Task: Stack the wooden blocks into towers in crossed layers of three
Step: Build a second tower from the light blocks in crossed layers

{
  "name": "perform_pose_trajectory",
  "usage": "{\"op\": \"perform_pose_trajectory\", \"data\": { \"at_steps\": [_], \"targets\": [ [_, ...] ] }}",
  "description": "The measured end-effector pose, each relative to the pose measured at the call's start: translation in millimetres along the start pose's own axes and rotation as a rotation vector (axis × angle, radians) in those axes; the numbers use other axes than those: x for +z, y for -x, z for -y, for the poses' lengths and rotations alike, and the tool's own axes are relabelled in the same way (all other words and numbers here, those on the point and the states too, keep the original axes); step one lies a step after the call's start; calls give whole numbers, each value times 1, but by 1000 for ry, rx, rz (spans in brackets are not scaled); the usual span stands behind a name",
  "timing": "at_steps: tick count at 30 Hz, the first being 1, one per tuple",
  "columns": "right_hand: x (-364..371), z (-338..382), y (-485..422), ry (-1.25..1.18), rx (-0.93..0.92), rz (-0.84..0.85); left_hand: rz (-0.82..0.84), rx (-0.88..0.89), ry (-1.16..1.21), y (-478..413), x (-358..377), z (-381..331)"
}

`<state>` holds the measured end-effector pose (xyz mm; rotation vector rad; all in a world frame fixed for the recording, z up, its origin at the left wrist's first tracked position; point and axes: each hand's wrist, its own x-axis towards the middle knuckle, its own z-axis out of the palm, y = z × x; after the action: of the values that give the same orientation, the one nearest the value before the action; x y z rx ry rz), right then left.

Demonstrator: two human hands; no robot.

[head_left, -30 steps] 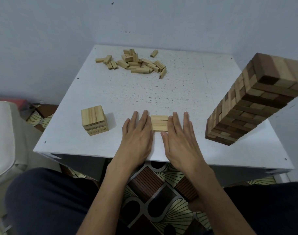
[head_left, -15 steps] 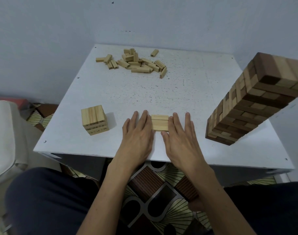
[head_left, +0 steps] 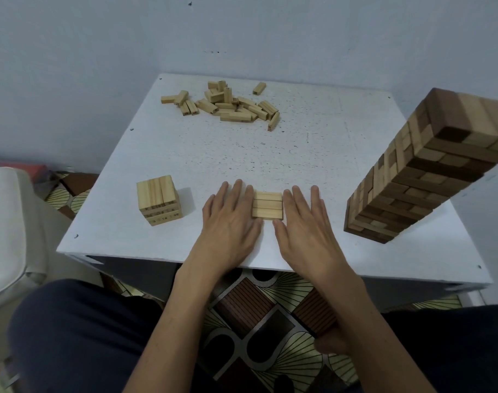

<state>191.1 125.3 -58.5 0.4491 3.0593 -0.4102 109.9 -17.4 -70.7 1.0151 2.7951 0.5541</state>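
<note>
A flat layer of three pale wooden blocks (head_left: 267, 205) lies side by side near the front edge of the white table (head_left: 313, 154). My left hand (head_left: 229, 217) lies flat with straight fingers against the layer's left ends. My right hand (head_left: 304, 219) lies flat against its right ends. A short pale tower (head_left: 159, 199) of a few crossed layers stands to the left. A pile of loose pale blocks (head_left: 228, 104) lies at the back of the table.
A tall tower of dark and light blocks (head_left: 423, 171) stands at the table's right side, close to my right hand. A white chair (head_left: 6, 231) is left of the table. Walls close the table in at the back and right.
</note>
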Motion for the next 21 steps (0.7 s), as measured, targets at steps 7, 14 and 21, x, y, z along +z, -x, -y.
{"op": "perform_pose_trajectory", "data": {
  "at_steps": [7,14,21],
  "targets": [
    [-7,-5,-9,-51,-23,22,59,3,99,-17,-19,3],
    [-10,-7,-14,-85,-35,38,157,-1,135,-28,-29,4],
    [-11,-8,-17,-89,-35,39,158,-2,147,-30,-29,6]
  ]
}}
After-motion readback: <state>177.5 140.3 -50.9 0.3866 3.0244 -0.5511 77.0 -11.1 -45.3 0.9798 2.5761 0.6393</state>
